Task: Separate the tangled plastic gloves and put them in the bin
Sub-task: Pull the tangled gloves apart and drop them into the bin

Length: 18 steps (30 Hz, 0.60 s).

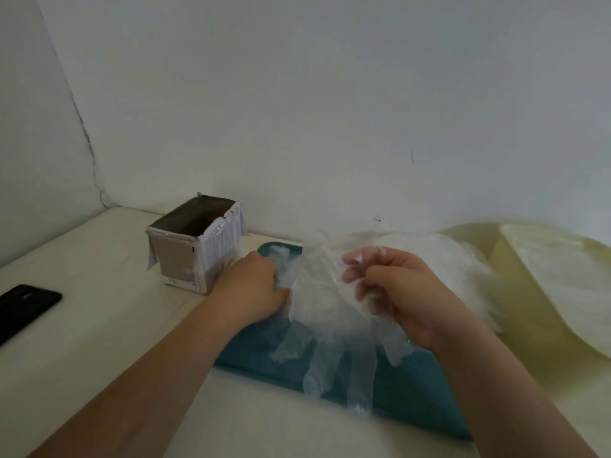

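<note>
Left hand (254, 289): curled, gripping gloves (330, 315) at tray's (413, 388) far-left corner
Right hand (396, 292): fingers curled, pinching same gloves
Gloves: stretched between hands, above tray
Bin (195, 249): table's (99, 276) far edge, beside tray

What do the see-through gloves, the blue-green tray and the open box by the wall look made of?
The gloves: thin clear plastic film; the tray shows through its crinkles. The tray: probably moulded plastic, even matte teal. The box: cardboard, dull brown faces, torn rim, printed paper side.
</note>
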Each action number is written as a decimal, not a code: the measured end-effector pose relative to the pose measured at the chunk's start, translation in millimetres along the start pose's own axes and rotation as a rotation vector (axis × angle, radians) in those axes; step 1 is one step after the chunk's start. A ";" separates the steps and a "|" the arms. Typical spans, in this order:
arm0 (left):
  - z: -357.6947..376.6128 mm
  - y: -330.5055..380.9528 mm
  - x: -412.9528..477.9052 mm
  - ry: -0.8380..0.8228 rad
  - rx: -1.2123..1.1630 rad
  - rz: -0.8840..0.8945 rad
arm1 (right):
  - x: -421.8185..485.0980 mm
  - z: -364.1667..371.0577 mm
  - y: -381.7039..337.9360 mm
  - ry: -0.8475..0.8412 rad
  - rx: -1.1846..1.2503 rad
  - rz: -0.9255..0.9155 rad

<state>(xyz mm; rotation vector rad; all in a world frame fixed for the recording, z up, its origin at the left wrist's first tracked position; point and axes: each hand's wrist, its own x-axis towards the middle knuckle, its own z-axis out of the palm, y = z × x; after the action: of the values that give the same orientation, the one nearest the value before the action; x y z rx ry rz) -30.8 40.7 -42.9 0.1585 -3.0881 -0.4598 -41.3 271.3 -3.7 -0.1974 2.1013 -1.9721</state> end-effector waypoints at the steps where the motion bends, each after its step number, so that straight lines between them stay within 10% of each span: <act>1: 0.4 0.9 -0.5 0.000 -0.043 0.010 | 0.2 1.6 1.2 0.013 -0.011 -0.003; 12: -41.1 3.6 -5.2 0.280 -0.650 0.151 | -14.2 -8.2 -17.6 -0.114 -0.292 -0.368; 18: -49.2 24.6 -19.3 0.335 -0.496 0.423 | -17.9 -10.3 -21.3 -0.053 -0.515 -0.485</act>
<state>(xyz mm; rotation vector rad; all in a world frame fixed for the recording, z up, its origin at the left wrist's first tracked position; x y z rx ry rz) -12.5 51.8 11.4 -0.3745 -2.4881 -1.0193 -28.5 284.5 19.6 -0.9172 2.6718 -1.5529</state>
